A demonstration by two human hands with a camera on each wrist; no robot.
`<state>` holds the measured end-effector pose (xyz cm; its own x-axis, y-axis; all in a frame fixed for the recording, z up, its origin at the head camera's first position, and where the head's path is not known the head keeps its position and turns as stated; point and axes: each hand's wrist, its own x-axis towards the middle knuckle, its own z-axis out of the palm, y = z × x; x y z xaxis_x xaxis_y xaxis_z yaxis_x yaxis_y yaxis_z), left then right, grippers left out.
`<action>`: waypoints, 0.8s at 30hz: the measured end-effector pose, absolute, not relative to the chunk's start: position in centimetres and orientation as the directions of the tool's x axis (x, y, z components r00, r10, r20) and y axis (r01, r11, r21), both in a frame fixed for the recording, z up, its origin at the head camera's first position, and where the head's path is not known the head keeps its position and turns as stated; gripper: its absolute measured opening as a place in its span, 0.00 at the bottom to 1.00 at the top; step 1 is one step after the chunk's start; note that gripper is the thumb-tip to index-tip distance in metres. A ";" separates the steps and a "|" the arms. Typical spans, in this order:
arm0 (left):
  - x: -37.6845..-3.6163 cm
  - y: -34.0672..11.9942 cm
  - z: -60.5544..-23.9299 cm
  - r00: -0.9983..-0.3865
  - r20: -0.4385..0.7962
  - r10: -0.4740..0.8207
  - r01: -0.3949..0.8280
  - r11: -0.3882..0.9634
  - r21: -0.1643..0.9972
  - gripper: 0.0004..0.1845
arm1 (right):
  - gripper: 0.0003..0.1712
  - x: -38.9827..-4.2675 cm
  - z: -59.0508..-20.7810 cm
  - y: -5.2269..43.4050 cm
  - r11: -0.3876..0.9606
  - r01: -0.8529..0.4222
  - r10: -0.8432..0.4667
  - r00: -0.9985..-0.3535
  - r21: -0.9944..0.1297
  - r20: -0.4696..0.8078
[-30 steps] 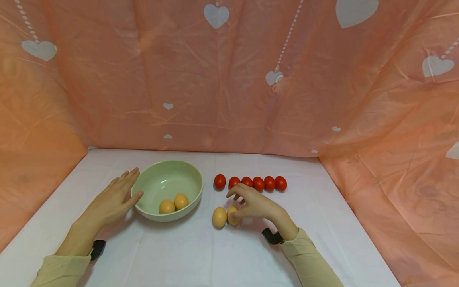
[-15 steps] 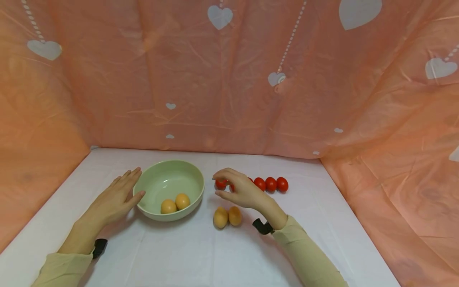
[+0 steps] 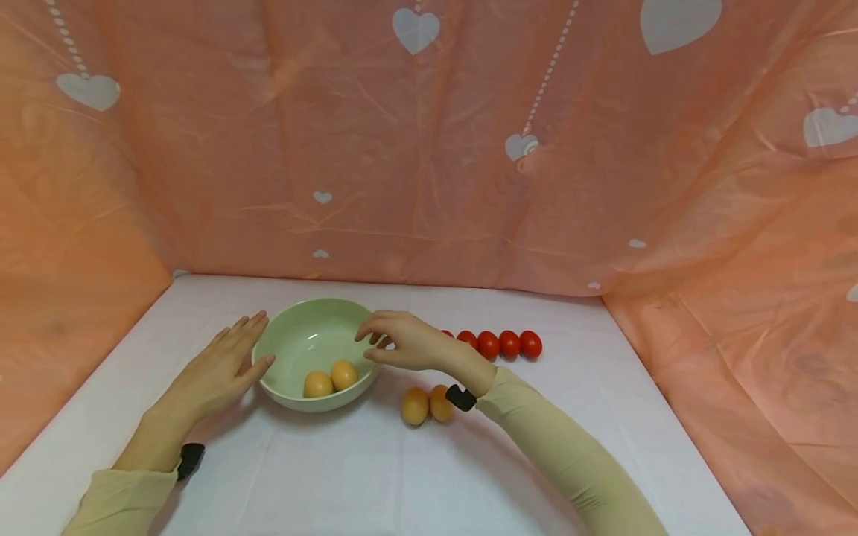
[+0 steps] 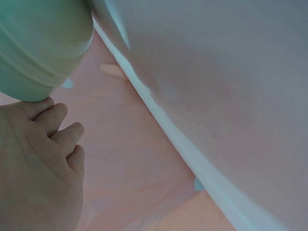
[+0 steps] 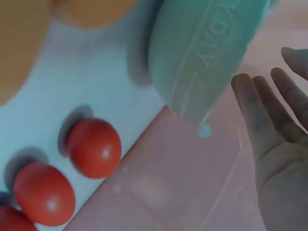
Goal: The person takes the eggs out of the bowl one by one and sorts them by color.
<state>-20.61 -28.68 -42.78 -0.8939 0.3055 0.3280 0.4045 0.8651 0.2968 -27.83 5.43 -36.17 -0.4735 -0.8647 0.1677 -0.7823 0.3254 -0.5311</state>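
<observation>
Right hand (image 3: 409, 348) moved from eggs (image 3: 427, 404), past tomatoes (image 3: 499, 344), to bowl (image 3: 295, 398) rim.

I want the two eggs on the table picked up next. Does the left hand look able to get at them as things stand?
Probably not easily: the left hand rests against the bowl, which stands between it and the eggs, and the right forearm lies beside them.

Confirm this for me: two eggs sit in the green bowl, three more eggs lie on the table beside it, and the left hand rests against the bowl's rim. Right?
Not quite. The head view shows two eggs on the table, not three. The rest holds: two eggs in the bowl, inside the green bowl, and the left hand rests against its rim.
</observation>
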 end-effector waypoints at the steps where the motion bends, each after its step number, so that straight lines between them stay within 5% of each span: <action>1: -20.6 -28.7 -42.8 -0.893 0.330 0.307 0.407 0.864 0.297 0.39 | 0.16 -28.0 -36.2 5.0 0.334 -0.784 -0.871 -0.469 -0.523 0.146; 24: -20.5 -28.6 -42.5 -0.904 0.306 0.299 0.391 0.868 0.306 0.40 | 0.17 -30.1 -37.9 -0.8 0.417 -0.842 -0.909 -0.378 -0.343 -0.177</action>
